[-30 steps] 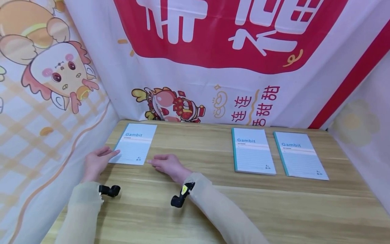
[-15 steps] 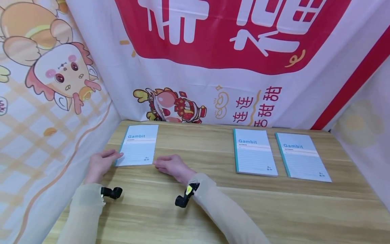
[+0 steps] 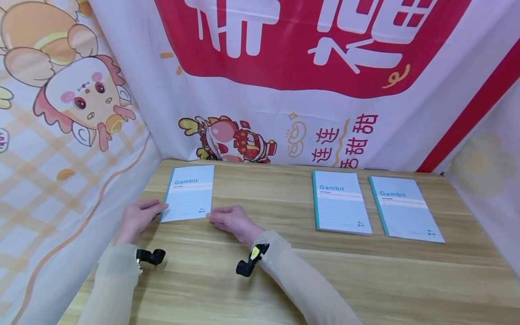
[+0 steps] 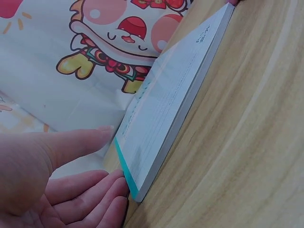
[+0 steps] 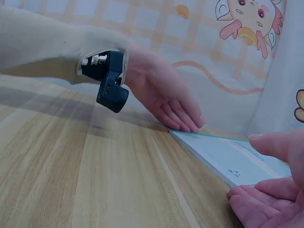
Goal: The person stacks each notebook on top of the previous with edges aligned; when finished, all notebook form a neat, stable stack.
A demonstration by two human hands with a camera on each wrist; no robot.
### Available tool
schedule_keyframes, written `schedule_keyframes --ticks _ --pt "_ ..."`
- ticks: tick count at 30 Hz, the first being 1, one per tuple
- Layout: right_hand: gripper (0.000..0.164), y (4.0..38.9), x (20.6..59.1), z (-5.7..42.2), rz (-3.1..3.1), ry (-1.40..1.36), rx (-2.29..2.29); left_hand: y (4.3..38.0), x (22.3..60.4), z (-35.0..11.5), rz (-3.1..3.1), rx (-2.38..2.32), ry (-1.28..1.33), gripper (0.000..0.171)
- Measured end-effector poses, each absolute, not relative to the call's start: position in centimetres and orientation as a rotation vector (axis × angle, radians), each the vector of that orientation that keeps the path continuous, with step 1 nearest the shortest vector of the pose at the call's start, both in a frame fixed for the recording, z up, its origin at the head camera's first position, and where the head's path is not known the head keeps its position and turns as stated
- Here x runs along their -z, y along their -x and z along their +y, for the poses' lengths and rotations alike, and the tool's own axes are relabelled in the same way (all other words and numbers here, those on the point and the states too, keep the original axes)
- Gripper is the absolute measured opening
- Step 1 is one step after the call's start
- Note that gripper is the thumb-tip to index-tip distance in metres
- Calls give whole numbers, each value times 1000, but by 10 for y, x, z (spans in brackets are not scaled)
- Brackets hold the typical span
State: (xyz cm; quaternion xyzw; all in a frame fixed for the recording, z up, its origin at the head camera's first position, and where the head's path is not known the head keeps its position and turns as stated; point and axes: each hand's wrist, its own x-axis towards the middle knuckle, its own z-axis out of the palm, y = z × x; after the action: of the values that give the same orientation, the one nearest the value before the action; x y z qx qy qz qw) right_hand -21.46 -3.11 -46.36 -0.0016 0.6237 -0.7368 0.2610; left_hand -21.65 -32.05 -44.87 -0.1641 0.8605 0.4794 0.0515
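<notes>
A light blue Gambit notebook [image 3: 189, 193] with a teal spine lies flat on the wooden table at the far left. My left hand [image 3: 138, 219] has its fingertips against the spine side, near the lower left corner. The left wrist view shows the fingers of that hand [image 4: 71, 190] extended, with the thumb held above the cover. On the opposite side, my right hand [image 3: 236, 224] touches the notebook's lower right corner. Its fingers [image 5: 261, 202] stretch out beside the edge and the thumb stays raised over the cover, in the right wrist view.
Two similar notebooks lie on the right part of the table: a thicker-looking one [image 3: 341, 203] and another one [image 3: 406, 210] farther right. A printed white and red cloth [image 3: 243, 99] hangs behind the table. A patterned cloth [image 3: 61, 158] borders the left side.
The notebook between the hands has slid slightly right and turned a little straighter. The left hand has followed it rightward, and the right hand has come up against its lower right corner.
</notes>
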Motion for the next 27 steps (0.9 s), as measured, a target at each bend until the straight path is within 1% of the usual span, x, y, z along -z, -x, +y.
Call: schedule_keyframes --ticks 7,14,22,27 --pt "44 217 464 -30 1720 -51 1991 222 451 -316 2557 -1524 494 71" --pt "45 213 455 -27 1856 -103 1900 223 445 -308 2471 -1585 471 71" --pt "45 212 449 -24 1954 -84 1813 224 446 -307 2480 -1551 459 70" --pt "53 211 444 -22 1969 -108 1800 224 447 -305 2457 -1590 470 70"
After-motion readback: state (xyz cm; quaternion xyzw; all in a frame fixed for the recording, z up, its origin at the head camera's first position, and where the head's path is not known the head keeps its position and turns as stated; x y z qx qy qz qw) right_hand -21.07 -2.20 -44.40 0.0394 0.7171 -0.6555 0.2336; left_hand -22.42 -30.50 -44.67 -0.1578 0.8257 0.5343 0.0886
